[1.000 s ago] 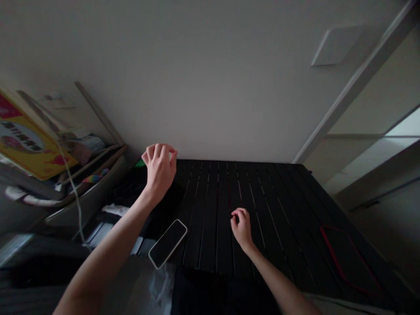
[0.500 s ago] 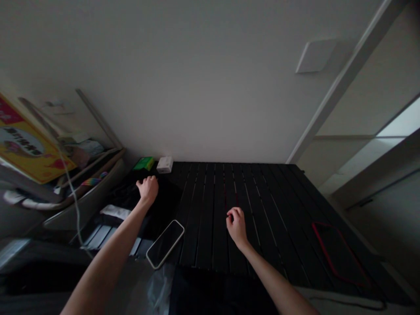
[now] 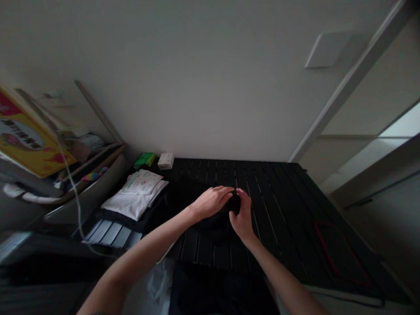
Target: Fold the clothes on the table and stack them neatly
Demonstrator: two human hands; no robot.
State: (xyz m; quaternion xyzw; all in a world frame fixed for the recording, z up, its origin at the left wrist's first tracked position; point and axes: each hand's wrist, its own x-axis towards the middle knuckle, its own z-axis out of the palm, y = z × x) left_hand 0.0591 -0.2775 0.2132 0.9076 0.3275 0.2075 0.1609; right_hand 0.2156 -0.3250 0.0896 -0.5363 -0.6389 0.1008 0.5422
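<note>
Black cloth point(image 3: 234, 204), right of white stack point(image 3: 131, 202): right hand point(image 3: 243, 218) pinches its end; left hand point(image 3: 210, 203), fingers together, grip unclear. Weak hold could drop it; dark slats point(image 3: 272, 197) could mask its edge.

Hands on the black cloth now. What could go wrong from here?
Black cloth on a black slatted table: edges blend in, so a fold or grip could be misjudged.
Left forearm mostly hides a pale-edged item; it might get knocked.
Printed packets lie loose-looking on white cloth; a tug nearby could shift them.
</note>
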